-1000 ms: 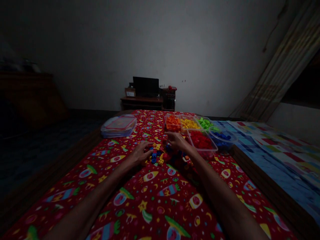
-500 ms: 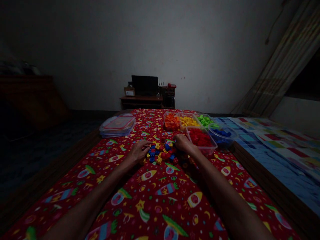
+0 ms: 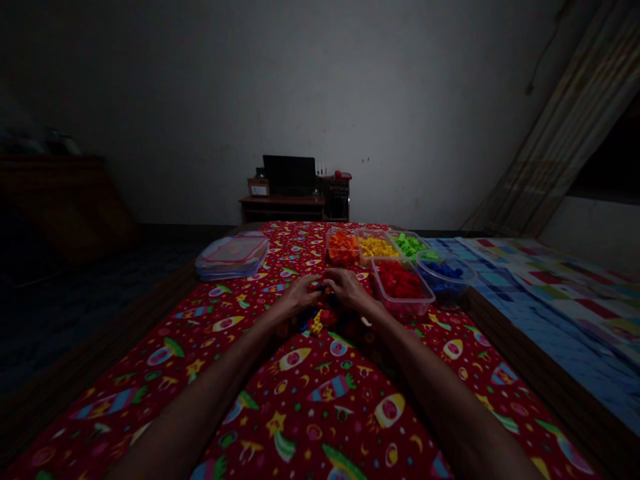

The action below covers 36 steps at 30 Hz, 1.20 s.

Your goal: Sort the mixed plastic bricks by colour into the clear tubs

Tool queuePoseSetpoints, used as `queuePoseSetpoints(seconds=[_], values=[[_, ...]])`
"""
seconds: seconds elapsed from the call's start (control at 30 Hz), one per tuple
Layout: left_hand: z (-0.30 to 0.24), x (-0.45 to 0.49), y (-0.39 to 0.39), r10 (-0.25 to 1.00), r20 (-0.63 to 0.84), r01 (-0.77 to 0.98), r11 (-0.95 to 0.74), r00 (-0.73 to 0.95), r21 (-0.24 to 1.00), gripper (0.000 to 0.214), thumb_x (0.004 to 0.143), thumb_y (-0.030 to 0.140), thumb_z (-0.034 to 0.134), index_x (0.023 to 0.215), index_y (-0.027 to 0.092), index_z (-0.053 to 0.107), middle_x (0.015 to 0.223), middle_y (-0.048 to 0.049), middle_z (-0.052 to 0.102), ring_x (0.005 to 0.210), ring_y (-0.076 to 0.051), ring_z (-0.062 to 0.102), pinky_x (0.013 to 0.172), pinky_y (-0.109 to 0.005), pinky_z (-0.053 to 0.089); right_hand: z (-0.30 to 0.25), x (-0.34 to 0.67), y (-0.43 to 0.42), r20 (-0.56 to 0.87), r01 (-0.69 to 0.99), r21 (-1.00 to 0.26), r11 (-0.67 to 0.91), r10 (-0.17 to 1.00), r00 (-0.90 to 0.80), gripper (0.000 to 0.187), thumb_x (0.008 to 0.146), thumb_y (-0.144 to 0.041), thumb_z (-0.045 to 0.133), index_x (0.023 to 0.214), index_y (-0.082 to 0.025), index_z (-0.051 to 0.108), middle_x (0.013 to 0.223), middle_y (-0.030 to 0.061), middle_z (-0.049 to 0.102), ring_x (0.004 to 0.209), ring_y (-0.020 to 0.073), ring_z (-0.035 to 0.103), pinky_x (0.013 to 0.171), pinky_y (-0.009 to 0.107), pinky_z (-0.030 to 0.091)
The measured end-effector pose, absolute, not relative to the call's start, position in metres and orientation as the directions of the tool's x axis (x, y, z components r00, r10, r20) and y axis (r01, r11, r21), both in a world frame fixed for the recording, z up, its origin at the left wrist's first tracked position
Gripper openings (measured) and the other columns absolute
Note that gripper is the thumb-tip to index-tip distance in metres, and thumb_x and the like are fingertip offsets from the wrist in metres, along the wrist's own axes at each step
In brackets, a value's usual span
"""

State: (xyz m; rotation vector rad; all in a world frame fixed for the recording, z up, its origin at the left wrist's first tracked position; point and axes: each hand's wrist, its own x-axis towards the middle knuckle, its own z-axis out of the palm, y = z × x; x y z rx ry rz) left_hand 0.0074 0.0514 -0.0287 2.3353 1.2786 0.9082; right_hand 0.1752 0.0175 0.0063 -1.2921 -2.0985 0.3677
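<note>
My left hand (image 3: 300, 294) and my right hand (image 3: 347, 288) meet just above a small heap of mixed coloured toy bricks (image 3: 325, 321) on the red patterned cloth (image 3: 310, 393). Their fingertips pinch together around something small and dark that I cannot make out. To the right of my hands stand clear tubs sorted by colour: red bricks (image 3: 400, 283), blue bricks (image 3: 444, 272), orange bricks (image 3: 343, 245), yellow bricks (image 3: 376, 246) and green bricks (image 3: 410, 244).
A stack of clear lids or flat containers (image 3: 233, 255) lies at the left back of the cloth. A checked blue cloth (image 3: 540, 293) covers the surface to the right. A low desk with a dark screen (image 3: 293, 187) stands against the far wall.
Both hands have lifted off the brick heap and come together in the middle, fingertips touching. Before, they lay apart on either side of the heap.
</note>
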Motion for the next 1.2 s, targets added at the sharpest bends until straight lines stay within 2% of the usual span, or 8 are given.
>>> queuePoseSetpoints(seconds=[0.17, 0.27, 0.43, 0.57, 0.67, 0.83, 0.97, 1.2], values=[[-0.020, 0.009, 0.038, 0.862, 0.315, 0.635, -0.507, 0.398, 0.584, 0.030, 0.072, 0.026, 0.052, 0.093, 0.019, 0.071, 0.088, -0.0046, 0.073, 0.080, -0.021, 0.066, 0.073, -0.029, 0.052, 0.016, 0.186, 0.022, 0.347, 0.631, -0.683, 0.367, 0.924, -0.162, 0.020, 0.078, -0.018, 0.048, 0.086, -0.013, 0.065, 0.077, 0.0040, 0.066, 0.071, 0.0137, 0.058, 0.065, 0.022, 0.040], [-0.016, 0.002, 0.040, 0.885, 0.298, 0.643, -0.465, 0.357, 0.609, 0.030, 0.073, 0.027, 0.049, 0.089, 0.016, 0.072, 0.084, -0.0043, 0.073, 0.077, -0.020, 0.066, 0.070, -0.027, 0.051, 0.017, 0.193, 0.026, 0.363, 0.660, -0.689, 0.300, 0.931, -0.044, 0.019, 0.076, -0.020, 0.046, 0.075, -0.012, 0.063, 0.066, 0.0009, 0.059, 0.062, 0.0115, 0.053, 0.057, 0.021, 0.036], [-0.018, -0.015, 0.053, 0.923, 0.242, 0.594, -0.379, 0.299, 0.710, 0.041, 0.070, 0.031, 0.052, 0.104, 0.015, 0.068, 0.092, -0.0057, 0.073, 0.084, -0.021, 0.066, 0.070, -0.028, 0.052, 0.023, 0.203, 0.024, 0.328, 0.751, -0.592, 0.290, 0.939, -0.104, 0.020, 0.077, -0.023, 0.047, 0.069, -0.012, 0.062, 0.061, 0.0001, 0.058, 0.056, 0.0099, 0.049, 0.053, 0.020, 0.032], [-0.017, -0.022, 0.053, 0.913, 0.232, 0.500, -0.382, 0.336, 0.777, 0.056, 0.070, 0.032, 0.052, 0.120, 0.010, 0.059, 0.104, -0.0117, 0.070, 0.092, -0.023, 0.065, 0.076, -0.031, 0.053, 0.037, 0.207, 0.014, 0.258, 0.801, -0.497, 0.334, 0.938, -0.231, 0.023, 0.079, -0.018, 0.047, 0.084, -0.011, 0.068, 0.075, 0.0043, 0.066, 0.066, 0.0121, 0.055, 0.060, 0.020, 0.037], [-0.016, -0.026, 0.051, 0.923, 0.223, 0.479, -0.357, 0.314, 0.802, 0.055, 0.068, 0.031, 0.052, 0.118, 0.011, 0.061, 0.108, -0.0119, 0.069, 0.098, -0.024, 0.064, 0.080, -0.033, 0.052, 0.044, 0.210, 0.010, 0.161, 0.858, -0.382, 0.343, 0.939, -0.304, 0.026, 0.076, -0.014, 0.051, 0.094, -0.012, 0.070, 0.088, 0.0076, 0.069, 0.076, 0.0157, 0.060, 0.067, 0.021, 0.040], [-0.018, -0.037, 0.055, 0.918, 0.135, 0.547, -0.335, 0.373, 0.768, 0.044, 0.064, 0.028, 0.051, 0.101, 0.013, 0.070, 0.099, -0.0066, 0.072, 0.091, -0.023, 0.065, 0.080, -0.032, 0.052, 0.043, 0.214, 0.012, 0.049, 0.869, -0.312, 0.384, 0.920, -0.389, 0.021, 0.078, -0.016, 0.054, 0.090, -0.012, 0.072, 0.090, 0.0100, 0.070, 0.078, 0.0172, 0.062, 0.065, 0.021, 0.041], [-0.018, -0.045, 0.058, 0.899, 0.083, 0.584, -0.348, 0.431, 0.734, 0.043, 0.065, 0.028, 0.052, 0.102, 0.014, 0.070, 0.094, -0.0046, 0.073, 0.086, -0.021, 0.065, 0.075, -0.029, 0.051, 0.044, 0.218, 0.012, -0.025, 0.869, -0.324, 0.374, 0.915, -0.403, 0.018, 0.078, -0.021, 0.059, 0.088, -0.015, 0.073, 0.090, 0.0086, 0.071, 0.076, 0.0167, 0.062, 0.063, 0.021, 0.042], [-0.008, -0.038, 0.048, 0.867, 0.040, 0.671, -0.412, 0.496, 0.617, 0.039, 0.063, 0.020, 0.055, 0.099, 0.017, 0.071, 0.094, -0.0030, 0.073, 0.083, -0.019, 0.065, 0.071, -0.024, 0.051, 0.041, 0.208, 0.002, -0.208, 0.906, -0.185, 0.380, 0.886, -0.414, 0.021, 0.070, -0.024, 0.066, 0.087, -0.016, 0.074, 0.084, 0.0072, 0.071, 0.071, 0.0169, 0.062, 0.058, 0.021, 0.041]])
